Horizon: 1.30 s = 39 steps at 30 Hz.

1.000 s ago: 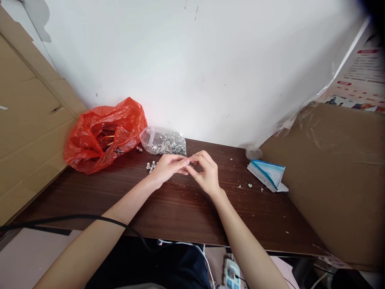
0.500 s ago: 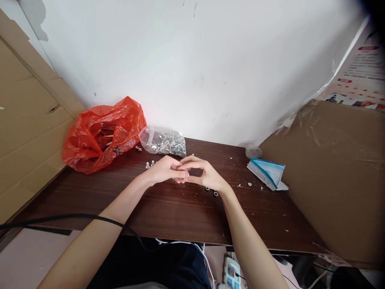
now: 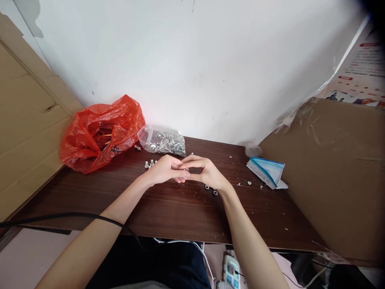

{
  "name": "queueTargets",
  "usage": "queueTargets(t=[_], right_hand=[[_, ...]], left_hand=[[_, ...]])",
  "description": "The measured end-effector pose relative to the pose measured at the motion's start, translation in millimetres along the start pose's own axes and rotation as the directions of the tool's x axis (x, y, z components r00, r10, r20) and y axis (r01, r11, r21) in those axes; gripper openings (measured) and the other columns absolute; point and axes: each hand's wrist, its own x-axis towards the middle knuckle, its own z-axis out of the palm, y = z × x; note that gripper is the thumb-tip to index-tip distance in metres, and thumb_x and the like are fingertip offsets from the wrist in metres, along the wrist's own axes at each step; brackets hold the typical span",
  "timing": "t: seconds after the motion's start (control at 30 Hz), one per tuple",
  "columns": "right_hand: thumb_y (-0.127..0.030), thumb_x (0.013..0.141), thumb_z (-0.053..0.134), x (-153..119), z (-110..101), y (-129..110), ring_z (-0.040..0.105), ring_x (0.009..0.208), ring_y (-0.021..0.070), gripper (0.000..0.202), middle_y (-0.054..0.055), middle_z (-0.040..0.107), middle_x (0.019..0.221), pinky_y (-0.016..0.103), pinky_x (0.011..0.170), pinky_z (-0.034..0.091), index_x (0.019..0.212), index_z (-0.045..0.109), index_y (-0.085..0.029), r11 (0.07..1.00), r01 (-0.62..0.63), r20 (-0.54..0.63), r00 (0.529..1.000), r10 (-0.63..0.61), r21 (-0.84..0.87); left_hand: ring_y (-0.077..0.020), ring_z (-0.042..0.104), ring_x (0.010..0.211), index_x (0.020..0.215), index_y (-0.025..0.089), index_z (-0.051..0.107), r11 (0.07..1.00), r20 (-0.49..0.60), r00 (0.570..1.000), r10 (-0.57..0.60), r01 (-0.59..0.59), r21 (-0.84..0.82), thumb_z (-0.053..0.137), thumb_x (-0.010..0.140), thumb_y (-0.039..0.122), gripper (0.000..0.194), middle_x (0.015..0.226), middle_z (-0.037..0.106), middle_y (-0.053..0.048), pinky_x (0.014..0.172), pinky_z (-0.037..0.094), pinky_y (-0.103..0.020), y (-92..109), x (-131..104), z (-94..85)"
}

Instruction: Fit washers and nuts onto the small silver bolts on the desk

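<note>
Over the middle of the table, my left hand and my right hand meet at the fingertips. Both hands are closed in a pinch around something very small, which the fingers hide. Just left of my left hand, several small silver bolts stand on the tabletop. Under and beside my right hand lie a few dark-edged nuts. Behind the hands is a clear plastic bag filled with small metal fasteners.
A red plastic bag sits at the back left of the brown table. Blue-and-white packaging lies to the right, with small scraps nearby. Cardboard panels border both sides. A black cable crosses my left forearm.
The hands keep nearly the same pose, fingertips together, with only slight finger movement. The whole view has shifted a little.
</note>
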Motion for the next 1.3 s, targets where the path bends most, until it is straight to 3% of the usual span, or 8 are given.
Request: queueTargets(t=[0.27,0.43,0.57,0.73,0.93,1.13,1.3], right_hand=[[-0.027,0.08,0.071,3,3,3,0.063,0.101,0.0187,0.024,0.005,0.067,0.107,0.042,0.092,0.052,0.104,0.073,-0.031,0.998,0.056,-0.179,0.982,-0.061,-0.028],[-0.024,0.078,0.073,4,6,5,0.061,0.105,0.02,0.028,0.004,0.066,0.109,0.046,0.095,0.051,0.105,0.072,-0.034,0.993,0.109,-0.27,0.955,-0.119,-0.052],[-0.026,0.077,0.074,4,7,5,0.062,0.105,0.0206,0.029,0.004,0.067,0.107,0.047,0.096,0.051,0.105,0.072,-0.034,0.994,0.099,-0.276,0.955,-0.107,-0.044],[-0.027,0.078,0.074,3,7,4,0.062,0.104,0.0208,0.029,0.004,0.068,0.107,0.045,0.089,0.054,0.106,0.072,-0.035,0.992,0.12,-0.279,0.952,-0.125,-0.034],[-0.026,0.077,0.075,2,6,2,0.063,0.096,0.0191,0.028,0.003,0.067,0.101,0.041,0.085,0.054,0.103,0.073,-0.035,0.994,0.1,-0.263,0.961,-0.085,0.044],[-0.025,0.076,0.076,3,5,-1,0.062,0.096,0.0186,0.03,0.003,0.066,0.104,0.04,0.087,0.053,0.104,0.073,-0.034,0.993,0.081,-0.236,0.97,-0.06,0.081],[-0.025,0.076,0.076,2,5,-1,0.062,0.096,0.0189,0.03,0.005,0.066,0.106,0.04,0.086,0.053,0.105,0.072,-0.031,0.995,0.079,-0.228,0.972,-0.062,0.065]], left_hand=[[-0.0207,0.071,0.08,0.088,0.008,0.073,0.986,-0.097,0.995,-0.036,0.019,-0.166,0.082,0.066,0.031,0.032,0.083,0.074,-0.012,0.084,0.058,-0.038,6,-1,1.5],[-0.0206,0.071,0.08,0.091,0.009,0.074,0.972,-0.123,0.992,0.003,-0.032,-0.232,0.081,0.068,0.031,0.032,0.085,0.073,-0.011,0.087,0.057,-0.041,4,0,-0.4],[-0.0185,0.07,0.077,0.084,0.009,0.075,0.967,-0.136,0.99,0.021,-0.054,-0.248,0.081,0.069,0.031,0.028,0.078,0.072,-0.009,0.087,0.057,-0.04,3,0,1.9],[-0.0176,0.07,0.078,0.09,0.009,0.075,0.938,-0.144,0.99,-0.011,-0.039,-0.344,0.082,0.066,0.03,0.032,0.079,0.072,-0.008,0.089,0.056,-0.04,1,1,4.8],[-0.0196,0.071,0.08,0.091,0.008,0.075,0.908,-0.062,0.998,-0.034,0.005,-0.419,0.083,0.065,0.032,0.036,0.082,0.072,-0.009,0.089,0.056,-0.04,-4,3,4.3],[-0.0154,0.069,0.073,0.09,0.01,0.075,0.916,-0.098,0.995,0.002,-0.041,-0.4,0.083,0.066,0.03,0.032,0.074,0.071,-0.005,0.084,0.058,-0.038,-3,2,5.6],[-0.0147,0.069,0.073,0.09,0.01,0.074,0.942,-0.142,0.99,-0.003,-0.045,-0.332,0.081,0.068,0.026,0.027,0.079,0.073,-0.007,0.081,0.059,-0.035,-1,2,4.8]])
